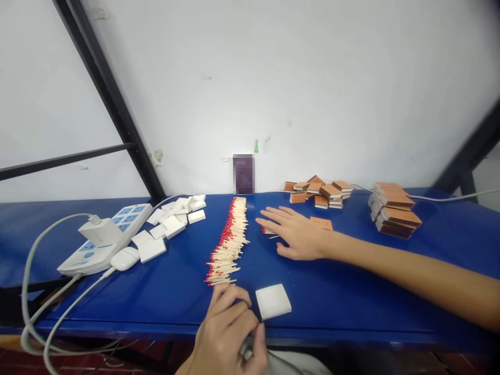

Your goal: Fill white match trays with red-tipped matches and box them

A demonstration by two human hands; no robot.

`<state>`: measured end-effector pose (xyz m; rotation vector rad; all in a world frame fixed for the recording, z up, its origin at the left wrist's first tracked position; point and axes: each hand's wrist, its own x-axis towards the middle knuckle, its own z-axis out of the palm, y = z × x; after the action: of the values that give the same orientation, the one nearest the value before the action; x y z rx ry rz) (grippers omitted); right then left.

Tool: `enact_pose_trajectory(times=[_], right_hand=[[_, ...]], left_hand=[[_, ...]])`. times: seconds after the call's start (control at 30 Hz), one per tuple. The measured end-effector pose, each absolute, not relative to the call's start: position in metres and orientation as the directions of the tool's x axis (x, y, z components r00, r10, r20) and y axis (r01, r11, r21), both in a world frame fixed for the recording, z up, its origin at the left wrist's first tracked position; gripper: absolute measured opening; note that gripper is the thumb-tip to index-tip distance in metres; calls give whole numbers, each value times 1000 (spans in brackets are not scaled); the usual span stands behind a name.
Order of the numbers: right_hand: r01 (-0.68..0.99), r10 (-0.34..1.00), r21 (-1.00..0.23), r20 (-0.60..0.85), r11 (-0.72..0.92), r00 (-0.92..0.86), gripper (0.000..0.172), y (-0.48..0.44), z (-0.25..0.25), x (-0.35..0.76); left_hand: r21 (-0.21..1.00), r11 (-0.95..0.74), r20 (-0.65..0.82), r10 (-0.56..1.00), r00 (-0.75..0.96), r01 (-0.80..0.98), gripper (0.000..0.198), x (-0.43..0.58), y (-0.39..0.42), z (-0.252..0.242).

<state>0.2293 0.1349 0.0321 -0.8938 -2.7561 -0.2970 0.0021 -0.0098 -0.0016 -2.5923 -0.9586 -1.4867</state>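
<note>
My right hand [291,234] lies flat with its fingers spread over a small group of matches [269,230], whose red heads show under the fingers. Just behind that wrist is an orange matchbox [321,223], partly covered. My left hand [230,328] is curled at the front edge, by the near end of a long row of red-tipped matches [230,239]. Whatever its fingers might hold is hidden. Close to its right, a white matchbox tray [273,301] rests on the blue table.
White trays [167,224] lie heaped at left beside a power strip [113,239] with a charger [125,258] and looping cables. Orange matchboxes [324,194] are piled at the back, and more are stacked [394,208] at right. A blurred dark object [244,174] stands against the wall.
</note>
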Motion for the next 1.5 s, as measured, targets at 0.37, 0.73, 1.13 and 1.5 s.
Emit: enact_pose_trajectory(times=[0.37, 0.73, 1.13, 1.5], right_hand=[[615, 594, -3, 269, 788, -759, 37, 131, 30, 232], [531, 514, -48, 334, 846, -790, 34, 127, 15, 239], [496, 556, -251, 410, 831, -724, 32, 103, 10, 244], [461, 511, -237, 535, 855, -673, 21, 96, 12, 246]], left_hand=[[187, -856, 831, 399, 387, 481, 16, -1, -13, -10], [-97, -817, 813, 265, 519, 569, 11, 1, -11, -20], [77, -691, 740, 523, 423, 719, 31, 6, -10, -9], [-7, -581, 650, 616, 446, 814, 43, 5, -8, -17]])
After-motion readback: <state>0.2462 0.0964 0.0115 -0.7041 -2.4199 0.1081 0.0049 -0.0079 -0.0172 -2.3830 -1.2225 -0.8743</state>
